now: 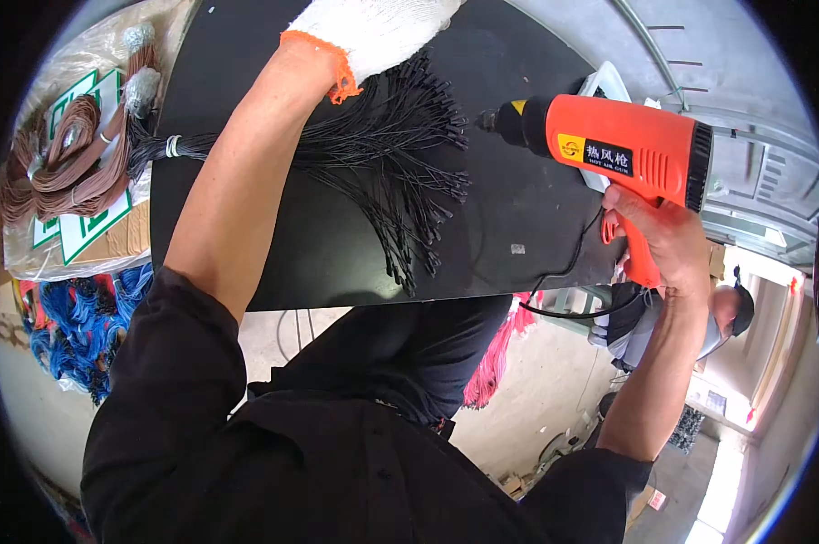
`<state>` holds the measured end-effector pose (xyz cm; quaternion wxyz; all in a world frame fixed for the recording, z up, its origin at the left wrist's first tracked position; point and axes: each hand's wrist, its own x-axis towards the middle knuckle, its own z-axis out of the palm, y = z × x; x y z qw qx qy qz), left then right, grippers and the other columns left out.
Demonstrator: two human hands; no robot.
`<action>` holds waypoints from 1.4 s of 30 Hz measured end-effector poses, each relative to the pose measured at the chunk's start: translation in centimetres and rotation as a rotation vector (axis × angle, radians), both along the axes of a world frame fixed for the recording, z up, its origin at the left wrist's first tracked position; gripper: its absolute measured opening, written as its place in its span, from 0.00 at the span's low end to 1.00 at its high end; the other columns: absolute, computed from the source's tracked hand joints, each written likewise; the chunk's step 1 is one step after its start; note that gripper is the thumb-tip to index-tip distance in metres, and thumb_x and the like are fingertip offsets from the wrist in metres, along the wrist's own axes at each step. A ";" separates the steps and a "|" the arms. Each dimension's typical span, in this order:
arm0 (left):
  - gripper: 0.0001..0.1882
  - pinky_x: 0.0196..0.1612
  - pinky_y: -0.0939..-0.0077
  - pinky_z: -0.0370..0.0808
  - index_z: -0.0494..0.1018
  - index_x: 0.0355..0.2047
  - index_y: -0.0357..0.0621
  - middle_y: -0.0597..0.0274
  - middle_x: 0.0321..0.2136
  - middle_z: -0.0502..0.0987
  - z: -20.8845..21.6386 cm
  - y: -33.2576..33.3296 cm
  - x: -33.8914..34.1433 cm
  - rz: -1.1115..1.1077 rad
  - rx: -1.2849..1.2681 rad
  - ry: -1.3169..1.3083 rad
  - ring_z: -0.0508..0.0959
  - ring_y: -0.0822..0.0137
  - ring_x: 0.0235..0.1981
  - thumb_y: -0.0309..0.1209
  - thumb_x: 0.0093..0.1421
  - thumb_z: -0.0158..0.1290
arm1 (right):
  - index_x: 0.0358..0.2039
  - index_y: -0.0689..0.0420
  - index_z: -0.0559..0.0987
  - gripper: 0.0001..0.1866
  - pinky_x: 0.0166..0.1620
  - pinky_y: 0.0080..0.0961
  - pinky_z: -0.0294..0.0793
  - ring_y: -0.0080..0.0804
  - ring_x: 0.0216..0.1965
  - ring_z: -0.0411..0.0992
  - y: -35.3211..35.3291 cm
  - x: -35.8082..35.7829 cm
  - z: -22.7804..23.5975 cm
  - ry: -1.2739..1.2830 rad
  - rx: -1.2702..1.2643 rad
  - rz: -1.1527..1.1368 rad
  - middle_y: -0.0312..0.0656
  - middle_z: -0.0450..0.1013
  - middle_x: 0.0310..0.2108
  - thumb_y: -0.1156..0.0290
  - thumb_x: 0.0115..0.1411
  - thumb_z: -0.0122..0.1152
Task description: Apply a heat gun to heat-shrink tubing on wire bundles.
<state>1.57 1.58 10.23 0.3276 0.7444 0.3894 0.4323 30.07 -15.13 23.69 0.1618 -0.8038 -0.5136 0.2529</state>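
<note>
"First, edges and clearance?"

"Near edge of the black surface [527, 208] runs close to the person's body; bare room between the wire ends and the right side. Black wire bundle [382, 136] lies on it, tied at left, fanned rightward."

"Grips?"

"Right grip [665, 238] closed around the handle of an orange heat gun [627, 136], nozzle toward the wire ends, apart from them. Left grip [369, 32], white-gloved, at upper frame edge; fingers cut off, cannot tell whether open or closed."

"Obstructions?"

"Black cord [555, 315] loops by the near edge; white tray [614, 82] behind the gun."

"Room?"

"Brown wire coils [69, 163] left, another person [656, 334] right."
</note>
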 end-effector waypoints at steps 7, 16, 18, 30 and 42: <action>0.15 0.46 0.66 0.81 0.80 0.46 0.36 0.51 0.35 0.85 -0.1 0.2 -0.2 -0.008 -0.070 -0.065 0.85 0.58 0.39 0.35 0.71 0.50 | 0.46 0.61 0.85 0.17 0.39 0.24 0.79 0.28 0.33 0.80 1.1 -0.4 0.3 0.016 0.056 0.002 0.39 0.83 0.35 0.66 0.62 0.79; 0.15 0.44 0.69 0.80 0.80 0.46 0.36 0.53 0.35 0.85 -0.1 0.4 -0.4 0.015 -0.155 -0.108 0.84 0.62 0.37 0.35 0.71 0.51 | 0.46 0.60 0.84 0.15 0.37 0.23 0.78 0.25 0.33 0.79 2.2 -0.6 0.1 0.010 0.025 0.027 0.38 0.82 0.34 0.69 0.62 0.78; 0.15 0.45 0.69 0.80 0.80 0.46 0.36 0.53 0.35 0.85 -0.2 0.6 -0.4 0.018 -0.135 -0.083 0.85 0.61 0.37 0.35 0.71 0.51 | 0.45 0.60 0.87 0.17 0.36 0.23 0.80 0.23 0.32 0.80 2.5 0.2 0.2 0.074 0.010 0.075 0.37 0.84 0.33 0.64 0.61 0.80; 0.17 0.50 0.59 0.81 0.81 0.45 0.37 0.45 0.37 0.85 -2.1 1.7 -0.2 0.007 -0.007 0.137 0.86 0.47 0.43 0.37 0.70 0.49 | 0.47 0.60 0.84 0.17 0.37 0.24 0.81 0.26 0.34 0.81 2.3 0.5 1.4 0.043 -0.007 0.110 0.40 0.83 0.35 0.66 0.63 0.77; 0.17 0.50 0.58 0.80 0.84 0.44 0.41 0.48 0.40 0.86 -4.7 2.5 1.3 -0.150 0.050 0.558 0.84 0.49 0.43 0.36 0.65 0.49 | 0.49 0.62 0.84 0.17 0.38 0.23 0.80 0.27 0.35 0.81 1.5 0.8 4.9 0.096 0.060 -0.017 0.42 0.84 0.36 0.70 0.62 0.78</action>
